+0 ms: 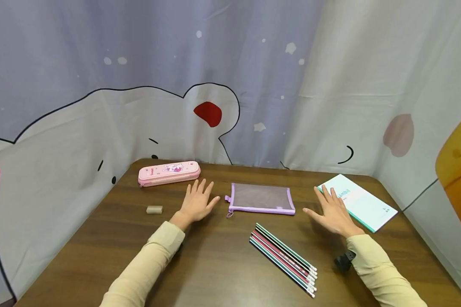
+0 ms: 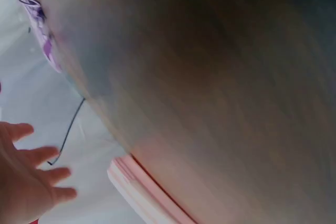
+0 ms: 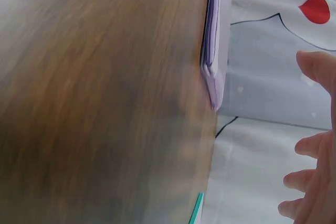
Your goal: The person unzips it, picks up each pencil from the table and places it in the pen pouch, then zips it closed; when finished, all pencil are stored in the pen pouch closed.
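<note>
Both hands are lying flat and spread over the brown table (image 1: pixel 215 264), palms down, gripping nothing. On the left, the left hand (image 1: pixel 196 204) is resting with its fingers fanned toward the far edge, just beside the left end of the mesh pouch (image 1: pixel 262 198), whose purple trim and zipper pull are sitting close to the thumb. On the right, the right hand (image 1: pixel 333 213) is hovering or resting between the pouch and the white notebook (image 1: pixel 359 202), its fingertips overlapping the notebook's near-left corner; whether they are actually touching it is not clear.

Between the two hands, the mesh pouch is lying flat in the middle of the table. Nearer than the pouch, a bundle of pencils (image 1: pixel 284 259) is lying diagonally, tips pointing to the near right. Farther left, a pink pencil case (image 1: pixel 169 173) is sitting at the far edge, just beyond the left hand, and a small beige eraser (image 1: pixel 154 209) is lying well to that hand's left.

Behind the table, a printed curtain (image 1: pixel 230 85) is hanging. Each wrist view is showing blurred wood, open fingers at the frame's edge, and part of the pouch.
</note>
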A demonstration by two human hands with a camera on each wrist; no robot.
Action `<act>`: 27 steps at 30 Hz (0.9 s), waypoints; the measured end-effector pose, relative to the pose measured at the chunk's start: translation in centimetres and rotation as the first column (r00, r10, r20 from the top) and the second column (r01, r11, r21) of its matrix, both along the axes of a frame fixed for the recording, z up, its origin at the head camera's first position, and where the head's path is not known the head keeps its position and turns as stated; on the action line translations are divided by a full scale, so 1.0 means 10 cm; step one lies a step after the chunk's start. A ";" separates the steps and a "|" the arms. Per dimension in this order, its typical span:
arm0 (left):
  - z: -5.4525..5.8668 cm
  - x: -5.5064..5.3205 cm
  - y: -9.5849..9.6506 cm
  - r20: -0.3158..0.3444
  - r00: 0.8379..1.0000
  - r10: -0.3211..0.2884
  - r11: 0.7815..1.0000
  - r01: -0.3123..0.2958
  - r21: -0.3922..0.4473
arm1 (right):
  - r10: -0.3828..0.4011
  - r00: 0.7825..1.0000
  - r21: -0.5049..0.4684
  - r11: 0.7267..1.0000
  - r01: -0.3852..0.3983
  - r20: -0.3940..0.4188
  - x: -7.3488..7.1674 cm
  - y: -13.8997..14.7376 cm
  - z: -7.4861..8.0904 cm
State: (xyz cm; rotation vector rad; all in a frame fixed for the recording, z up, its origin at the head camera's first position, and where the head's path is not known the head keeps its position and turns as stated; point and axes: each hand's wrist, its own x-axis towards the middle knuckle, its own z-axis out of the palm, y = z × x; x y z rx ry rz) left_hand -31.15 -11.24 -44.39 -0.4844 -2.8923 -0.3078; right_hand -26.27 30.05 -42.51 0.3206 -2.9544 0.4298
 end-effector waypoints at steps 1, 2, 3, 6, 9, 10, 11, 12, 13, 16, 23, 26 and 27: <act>-0.01 0.01 0.02 0.008 1.000 -0.014 1.000 0.014 0.015 | 0.005 1.000 -0.004 1.000 -0.005 0.001 -0.01 -0.02 -0.01; -0.01 0.01 0.05 0.021 0.999 -0.035 0.999 0.034 0.036 | 0.011 1.000 -0.006 1.000 -0.010 0.004 -0.03 -0.05 -0.01; -0.01 0.02 0.07 0.040 0.997 -0.060 0.997 0.058 0.058 | 0.019 1.000 -0.010 1.000 -0.019 0.005 -0.04 -0.07 -0.03; -0.02 0.05 0.15 0.102 0.981 -0.166 0.981 0.153 0.122 | 0.052 0.999 -0.023 0.998 -0.051 0.017 -0.08 -0.14 -0.06; -0.02 0.08 0.23 0.158 0.956 -0.249 0.962 0.225 0.155 | 0.088 0.995 -0.044 0.995 -0.086 0.048 -0.10 -0.20 -0.11; -0.02 0.09 0.26 0.166 0.950 -0.265 0.958 0.240 0.158 | 0.103 0.993 -0.054 0.994 -0.100 0.062 -0.10 -0.22 -0.13; -0.02 0.10 0.28 0.174 0.945 -0.277 0.955 0.251 0.161 | 0.118 0.990 -0.064 0.991 -0.114 0.077 -0.11 -0.25 -0.15; -0.01 0.11 0.30 0.176 0.941 -0.290 0.951 0.263 0.160 | 0.130 0.987 -0.075 0.990 -0.124 0.092 -0.11 -0.27 -0.17; -0.01 0.12 0.32 0.177 0.939 -0.296 0.950 0.271 0.155 | 0.143 0.984 -0.080 0.988 -0.135 0.102 -0.12 -0.30 -0.19; -0.01 0.12 0.36 0.179 0.929 -0.323 0.942 0.297 0.156 | 0.188 0.976 -0.123 0.977 -0.174 0.109 -0.13 -0.36 -0.21; 0.03 0.13 0.40 0.153 0.928 -0.340 0.915 0.289 0.281 | 0.186 0.982 -0.198 0.964 -0.179 0.017 -0.11 -0.44 -0.17; 0.08 0.12 0.41 0.072 0.950 -0.305 0.892 0.258 0.371 | 0.142 0.987 -0.233 0.960 -0.157 -0.081 -0.10 -0.45 -0.11; 0.09 0.12 0.42 0.037 0.958 -0.284 0.887 0.248 0.389 | 0.124 0.986 -0.251 0.956 -0.149 -0.113 -0.10 -0.45 -0.09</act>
